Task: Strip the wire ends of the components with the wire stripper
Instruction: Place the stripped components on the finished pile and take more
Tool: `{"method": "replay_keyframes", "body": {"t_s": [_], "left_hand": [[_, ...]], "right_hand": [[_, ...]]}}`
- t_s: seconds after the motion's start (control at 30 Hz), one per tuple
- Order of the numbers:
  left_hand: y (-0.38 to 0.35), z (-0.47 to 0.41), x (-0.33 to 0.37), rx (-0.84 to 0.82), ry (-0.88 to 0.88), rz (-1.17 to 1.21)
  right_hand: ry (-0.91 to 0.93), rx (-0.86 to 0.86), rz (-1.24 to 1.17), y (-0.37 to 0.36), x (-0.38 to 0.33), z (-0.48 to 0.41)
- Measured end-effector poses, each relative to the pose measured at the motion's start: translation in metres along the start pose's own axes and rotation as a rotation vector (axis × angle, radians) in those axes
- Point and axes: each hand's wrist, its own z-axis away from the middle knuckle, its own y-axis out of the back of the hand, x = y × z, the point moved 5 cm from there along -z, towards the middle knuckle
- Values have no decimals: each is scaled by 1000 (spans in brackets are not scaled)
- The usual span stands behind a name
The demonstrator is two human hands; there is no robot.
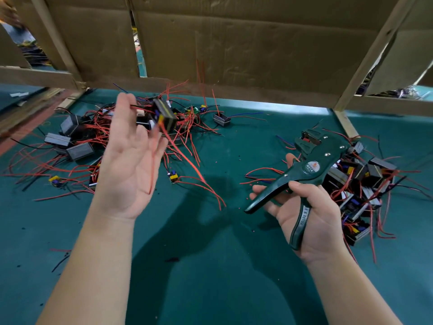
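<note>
Here, the fingers [154, 146] of the left hand [131, 160] are held straight and spread, and nothing is clasped in them. A blurred component [165, 116] is seen just beyond their tips, with a red wire [192, 166] trailing down from it. Whether it is touched by the fingertips or is loose in the air cannot be told. Nor can it be told whether the thin black lead by the thumb is pinched.

The wire stripper [311, 170] is held in the right hand [311, 214]. One handle is laid in the palm under the thumb, and the other is rested across loosely curled fingers [257, 193]. The handles are seen spread apart, unsqueezed, and no wire is seen in the jaws.

The step is judged to be a changeover between pieces, not a cut. For the next move, a single wire end would have to be steadied between the left fingertips and fed into the stripper's head. The handles would then be pressed together.

Both palms are turned upward on forearms stretched forward over the green bench [210, 266]. The left hand is raised above a tangle of components [79, 137] at the left. The right hand is kept lower, with the tool's head aimed away and a second heap [365, 184] just beside it.
</note>
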Motion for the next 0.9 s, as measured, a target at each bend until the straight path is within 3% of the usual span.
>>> {"method": "replay_keyframes", "body": {"t_s": [0.2,0.47,0.7,0.9], "left_hand": [[-26,12,-16,-316,68,-330],[-32,13,-24,-164,145,-264],[-37,17,-16,-229,137,-299],[-39,17,-14,-265,19,-746]], "right_hand": [[-6,-5,-4,-3,1,-1],[-58,19,-40,-4,3,-1],[-138,-109,-33,-9,5,1],[-331,-327,-122,-26,18,14]]}}
